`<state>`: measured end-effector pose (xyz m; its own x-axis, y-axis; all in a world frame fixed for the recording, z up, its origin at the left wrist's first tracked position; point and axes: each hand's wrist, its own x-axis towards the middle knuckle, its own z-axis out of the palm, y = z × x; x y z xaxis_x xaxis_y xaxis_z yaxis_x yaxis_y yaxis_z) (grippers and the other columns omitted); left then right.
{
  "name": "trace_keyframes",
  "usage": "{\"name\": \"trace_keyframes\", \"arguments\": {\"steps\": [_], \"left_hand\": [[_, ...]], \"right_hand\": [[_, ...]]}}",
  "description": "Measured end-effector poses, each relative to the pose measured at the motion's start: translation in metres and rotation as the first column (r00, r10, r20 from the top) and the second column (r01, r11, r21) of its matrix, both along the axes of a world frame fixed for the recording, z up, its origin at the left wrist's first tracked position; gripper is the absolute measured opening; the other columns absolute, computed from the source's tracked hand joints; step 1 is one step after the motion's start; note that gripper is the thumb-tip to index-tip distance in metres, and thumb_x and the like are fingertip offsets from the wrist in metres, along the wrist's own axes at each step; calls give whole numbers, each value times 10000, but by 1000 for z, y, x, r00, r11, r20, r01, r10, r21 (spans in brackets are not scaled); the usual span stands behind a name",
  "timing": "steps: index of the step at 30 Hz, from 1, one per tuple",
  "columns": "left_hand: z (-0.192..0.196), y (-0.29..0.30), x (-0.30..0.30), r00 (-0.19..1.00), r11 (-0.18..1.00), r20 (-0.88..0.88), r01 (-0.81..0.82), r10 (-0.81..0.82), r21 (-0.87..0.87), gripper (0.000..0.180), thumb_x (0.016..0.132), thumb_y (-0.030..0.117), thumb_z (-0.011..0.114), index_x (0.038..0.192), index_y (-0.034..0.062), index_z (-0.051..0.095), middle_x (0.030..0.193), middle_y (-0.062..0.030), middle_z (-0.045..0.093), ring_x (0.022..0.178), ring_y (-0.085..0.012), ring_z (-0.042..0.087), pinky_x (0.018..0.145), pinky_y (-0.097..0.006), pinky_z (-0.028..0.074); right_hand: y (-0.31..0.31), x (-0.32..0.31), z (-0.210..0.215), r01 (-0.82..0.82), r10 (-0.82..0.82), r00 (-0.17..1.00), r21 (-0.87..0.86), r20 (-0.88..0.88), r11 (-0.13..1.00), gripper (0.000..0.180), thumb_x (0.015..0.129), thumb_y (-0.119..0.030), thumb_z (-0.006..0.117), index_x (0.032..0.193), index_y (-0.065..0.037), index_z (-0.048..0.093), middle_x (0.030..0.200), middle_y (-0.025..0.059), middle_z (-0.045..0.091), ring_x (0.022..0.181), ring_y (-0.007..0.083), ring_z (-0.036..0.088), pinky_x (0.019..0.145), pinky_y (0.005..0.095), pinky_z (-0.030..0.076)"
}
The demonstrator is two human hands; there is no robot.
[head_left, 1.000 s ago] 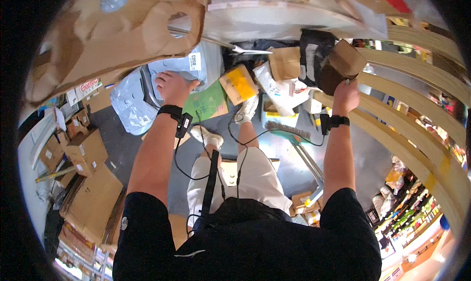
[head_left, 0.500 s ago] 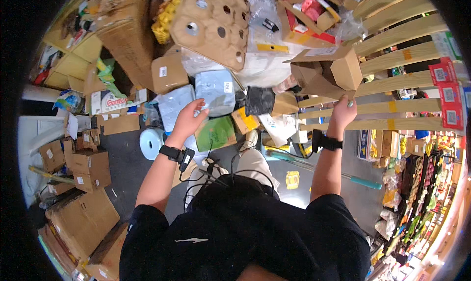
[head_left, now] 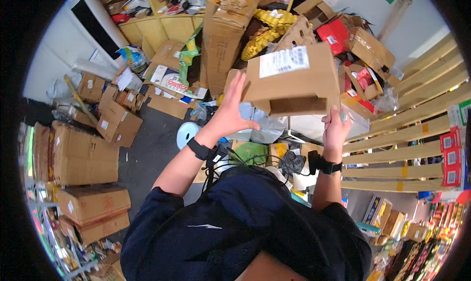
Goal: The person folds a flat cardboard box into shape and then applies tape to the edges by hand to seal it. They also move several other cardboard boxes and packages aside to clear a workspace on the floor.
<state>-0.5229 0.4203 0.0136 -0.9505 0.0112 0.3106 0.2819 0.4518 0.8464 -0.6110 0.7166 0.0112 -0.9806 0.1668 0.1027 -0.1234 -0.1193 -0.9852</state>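
Cardboard box [head_left: 294, 80], plain brown corrugated stock with a white paper label stuck on its upper face, is being held up in front of the person, above a heap of other cartons and yellow moulded trays [head_left: 267, 33]. Its long axis is running roughly left to right in the picture, tilting slightly, and a dark rectangular opening in its lower side is facing down toward the wearer. Left hand [head_left: 230, 112] is spreading wide, fingers straight and splayed, pressing flat against the box's left end. Right hand [head_left: 335, 129] is curling up at the lower right corner, fingertips clamping the edge there. Both wrists are wearing black bands, and flattened brown cartons [head_left: 83, 156] are lying stacked at the far left
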Motion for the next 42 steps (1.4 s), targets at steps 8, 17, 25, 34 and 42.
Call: {"name": "trace_keyframes", "arguments": {"steps": [8, 17, 25, 34, 42], "left_hand": [[-14, 3, -31, 814, 810, -154, -577, 560, -105, 281, 861, 239, 633, 1030, 16, 649, 913, -216, 666, 897, -402, 629, 763, -419, 516], [-1, -23, -22, 916, 144, 283, -332, 285, 932, 271, 949, 84, 502, 1195, -31, 505, 1139, -134, 593, 1030, -267, 599, 902, -406, 504], [-1, 1, -9, 919, 69, 351, -368, 180, 927, 288, 973, 115, 444, 1214, -39, 471, 1180, -175, 562, 1059, -306, 586, 917, -456, 504], [3, 4, 5, 922, 124, 359, -377, 147, 918, 322, 962, 87, 444, 1257, -43, 447, 1179, -162, 577, 1059, -297, 596, 942, -437, 500], [-20, -18, 14, 873, 127, 486, -479, -26, 868, 326, 981, 138, 434, 1249, -47, 450, 1188, -161, 579, 1042, -285, 612, 939, -419, 501]], "right_hand": [[-57, -10, 87, -428, 447, 894, 232, -35, 874, 328, 919, -151, 581, 1195, 26, 585, 685, 43, 635, 560, 74, 558, 526, 215, 450], [0, -4, 55, -433, 475, 874, 277, -104, 858, 192, 920, -132, 597, 1069, -31, 663, 893, 27, 653, 650, 51, 550, 550, 197, 448], [-48, -1, 70, -419, 673, 686, 607, -276, 676, 362, 800, -269, 718, 1063, -33, 641, 1108, 141, 650, 1036, 282, 623, 880, 353, 479], [-95, -12, 61, -530, 772, 627, 667, -108, 524, 290, 815, -314, 674, 878, -32, 649, 778, 178, 661, 777, 348, 651, 686, 388, 509], [-84, -27, 49, -746, 882, 471, 523, -22, 412, 227, 821, -245, 669, 852, -20, 662, 733, 85, 664, 666, 157, 617, 635, 308, 480]]}}
